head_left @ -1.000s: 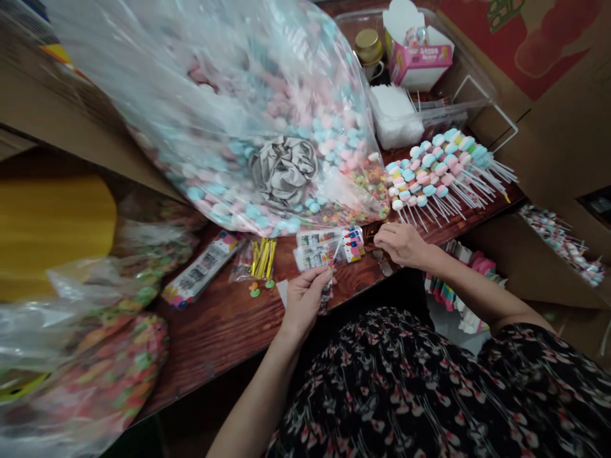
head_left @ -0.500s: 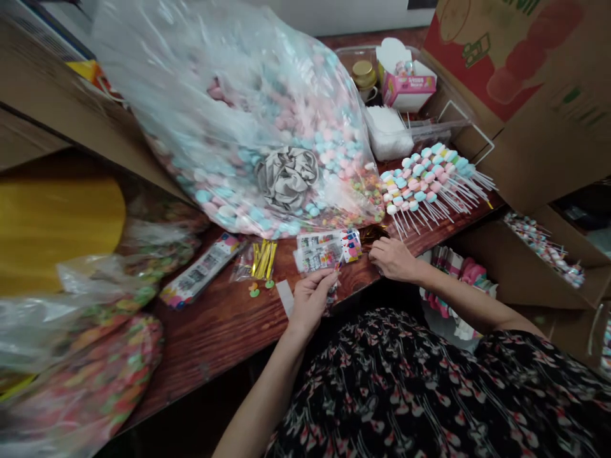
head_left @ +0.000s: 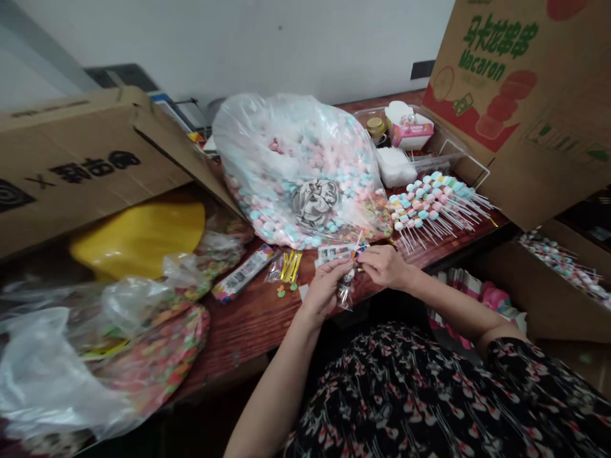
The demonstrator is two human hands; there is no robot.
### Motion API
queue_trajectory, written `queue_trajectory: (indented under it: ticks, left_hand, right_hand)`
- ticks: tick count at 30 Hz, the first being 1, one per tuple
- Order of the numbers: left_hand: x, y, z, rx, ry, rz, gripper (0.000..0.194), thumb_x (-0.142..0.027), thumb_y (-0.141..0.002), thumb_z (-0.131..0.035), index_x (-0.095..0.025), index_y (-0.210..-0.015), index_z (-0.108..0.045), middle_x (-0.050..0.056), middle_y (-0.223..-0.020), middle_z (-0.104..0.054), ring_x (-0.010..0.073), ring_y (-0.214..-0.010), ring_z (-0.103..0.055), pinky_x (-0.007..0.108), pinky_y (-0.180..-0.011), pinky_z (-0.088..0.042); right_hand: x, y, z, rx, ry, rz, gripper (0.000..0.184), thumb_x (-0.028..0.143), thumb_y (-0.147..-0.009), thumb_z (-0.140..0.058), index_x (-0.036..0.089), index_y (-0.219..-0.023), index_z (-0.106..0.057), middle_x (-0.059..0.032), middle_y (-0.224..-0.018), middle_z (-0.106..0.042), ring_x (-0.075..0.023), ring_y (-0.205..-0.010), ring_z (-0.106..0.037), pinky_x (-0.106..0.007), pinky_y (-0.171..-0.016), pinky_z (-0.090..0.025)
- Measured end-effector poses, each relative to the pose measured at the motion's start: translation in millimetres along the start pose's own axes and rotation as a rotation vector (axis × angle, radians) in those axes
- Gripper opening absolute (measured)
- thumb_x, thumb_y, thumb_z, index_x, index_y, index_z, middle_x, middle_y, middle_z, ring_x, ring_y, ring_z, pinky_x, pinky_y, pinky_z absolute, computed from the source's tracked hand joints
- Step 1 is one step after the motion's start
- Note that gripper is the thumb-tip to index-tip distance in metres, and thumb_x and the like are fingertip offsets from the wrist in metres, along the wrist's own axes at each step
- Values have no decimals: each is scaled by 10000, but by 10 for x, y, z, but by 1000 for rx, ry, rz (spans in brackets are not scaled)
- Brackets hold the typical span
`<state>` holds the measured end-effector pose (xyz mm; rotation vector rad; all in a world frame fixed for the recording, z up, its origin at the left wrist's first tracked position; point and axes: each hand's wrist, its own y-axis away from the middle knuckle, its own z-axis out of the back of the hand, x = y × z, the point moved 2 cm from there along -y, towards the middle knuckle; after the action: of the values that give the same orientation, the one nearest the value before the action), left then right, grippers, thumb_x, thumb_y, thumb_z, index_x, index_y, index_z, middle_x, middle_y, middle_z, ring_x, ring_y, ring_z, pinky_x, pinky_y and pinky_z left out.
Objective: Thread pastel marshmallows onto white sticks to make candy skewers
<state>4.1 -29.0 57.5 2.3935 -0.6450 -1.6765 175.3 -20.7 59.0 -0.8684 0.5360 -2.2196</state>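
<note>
My left hand [head_left: 326,290] is closed on a small clear bag [head_left: 344,292] that hangs below it over the table edge. My right hand [head_left: 383,265] is pinched at the bag's top, close against the left hand, with a thin stick [head_left: 357,243] showing between them. What the right fingers grip is too small to name. Both hands hover above a stack of printed packets [head_left: 334,253] on the brown wooden table [head_left: 248,318]. Behind them lies a big clear sack of pink and blue marshmallows [head_left: 300,172]. Finished marshmallow skewers [head_left: 429,197] lie in a row to the right.
Gold twist ties in a clear packet [head_left: 287,267] and a long packet [head_left: 243,275] lie left of my hands. Bags of coloured candy [head_left: 157,350] fill the left. Cardboard boxes stand at left [head_left: 71,159] and right [head_left: 515,108]. A pink carton [head_left: 410,130] sits at the back.
The view has tilted up and back. My right hand has left the table and come in to meet my left hand at the small bag's top.
</note>
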Motion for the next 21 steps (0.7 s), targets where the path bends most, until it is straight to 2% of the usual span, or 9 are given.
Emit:
queue_trajectory:
  ticks: [4, 7, 9, 13, 16, 21]
  left_hand:
    - [66, 64, 23, 80, -66, 81, 330, -343, -612, -830, -120, -822, -706, 18, -557, -674, 107, -418, -565, 187, -381, -418]
    - [178, 97, 27, 119, -70, 124, 320, -337, -613, -830, -111, -807, -713, 29, -554, -676, 106, -430, -579, 179, -400, -423]
    - [232, 104, 27, 97, -47, 105, 311, -324, -593, -838, -107, -782, -719, 33, -593, -691, 106, -458, -597, 180, -414, -440]
    - [295, 144, 35, 43, -29, 58, 283, -316, -589, -834, -120, -758, -720, 26, -600, -694, 106, -458, -595, 179, -406, -436]
    - [335, 211, 62, 3, -47, 18, 261, -317, -603, -822, -126, -748, -720, 31, -645, -711, 103, -484, -608, 175, -421, -442]
    - [434, 286, 110, -50, -102, -10, 246, -330, -639, -795, -138, -780, -732, 13, -592, -687, 79, -454, -568, 160, -430, -417]
  right_hand:
    - [42, 84, -27, -30, -58, 80, 157, 135, -884, -519, 168, -779, -632, -29, -714, -664, -129, -669, -602, -230, -646, -454]
    - [39, 183, -3, -13, -124, 92, 167, 123, -877, -524, 171, -765, -638, -23, -707, -673, -128, -668, -614, -228, -646, -467]
    - [62, 263, -3, -15, -227, 22, 131, 151, -876, -559, 172, -795, -659, -23, -743, -701, -125, -688, -639, -224, -662, -487]
    - [150, 435, -86, -92, -426, -232, 79, 207, -867, -617, 175, -876, -689, -32, -813, -737, -130, -721, -680, -228, -677, -521]
    - [219, 517, -183, -133, -416, -279, 102, 186, -870, -594, 178, -849, -693, -36, -797, -730, -133, -715, -674, -235, -672, -516]
    - [201, 540, -315, -100, -394, -352, 144, 112, -855, -550, 163, -846, -684, -40, -793, -708, -133, -718, -649, -240, -671, -497]
